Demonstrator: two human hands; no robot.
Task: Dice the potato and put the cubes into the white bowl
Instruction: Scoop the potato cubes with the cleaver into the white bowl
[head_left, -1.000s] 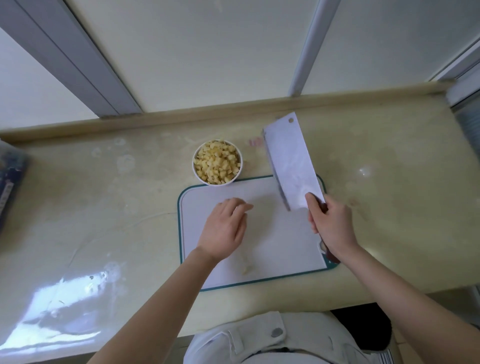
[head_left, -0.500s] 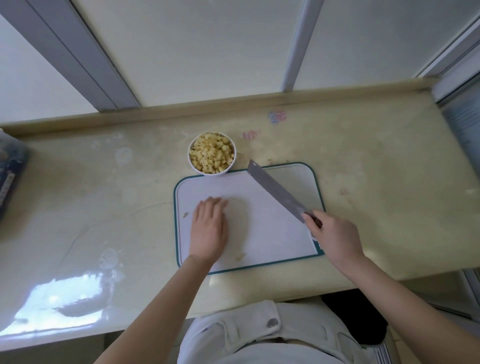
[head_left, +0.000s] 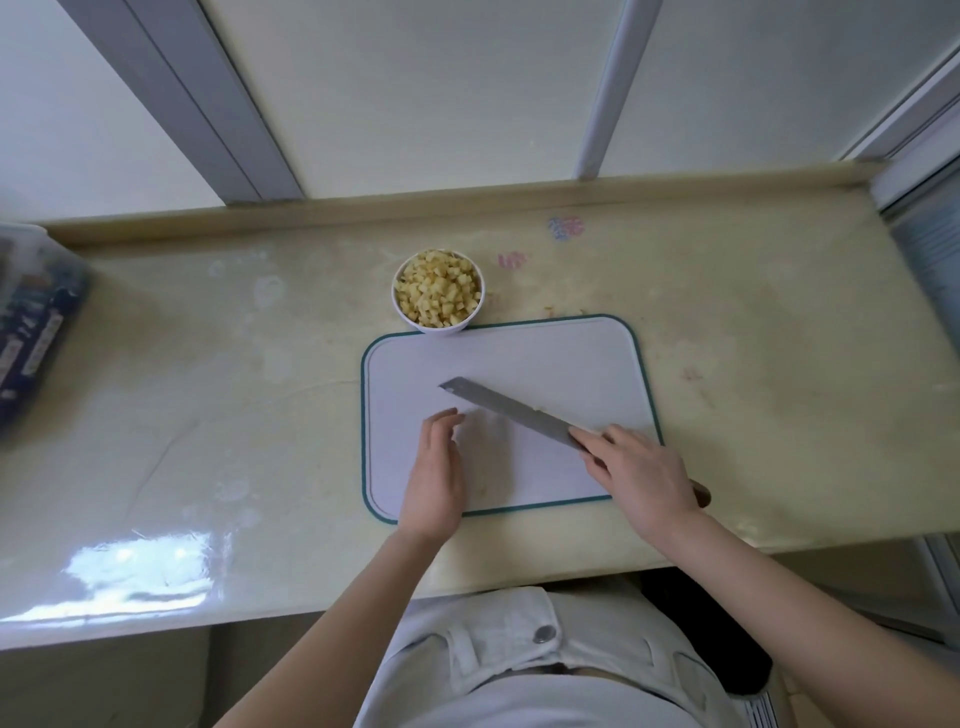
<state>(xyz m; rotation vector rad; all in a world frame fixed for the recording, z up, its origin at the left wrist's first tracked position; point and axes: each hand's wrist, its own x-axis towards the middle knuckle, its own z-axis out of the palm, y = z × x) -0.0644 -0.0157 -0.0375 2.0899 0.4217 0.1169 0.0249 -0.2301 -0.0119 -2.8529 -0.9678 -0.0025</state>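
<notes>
Yellow potato cubes (head_left: 439, 291) fill the white bowl (head_left: 441, 328) to its rim. The bowl stands on the counter (head_left: 234, 389), right against the far edge of the cutting board (head_left: 545, 364). The board is nearly bare; one pale fleck (head_left: 484, 488) beside the left hand (head_left: 435, 467) may be a leftover scrap, though it is too small to be sure. That hand holds nothing, fingers straight, set on edge near the tip of the knife (head_left: 506, 411). The right hand (head_left: 644, 475) is wrapped round the handle, the blade slanting low across the board.

Dicing looks finished, so what remains is gathering stragglers. Sweep them toward the blade with the flat hand, keep the cutting edge turned away from the fingers, then carry the bits to the bowl.

One bowl, one board, one knife, two hands.
</notes>
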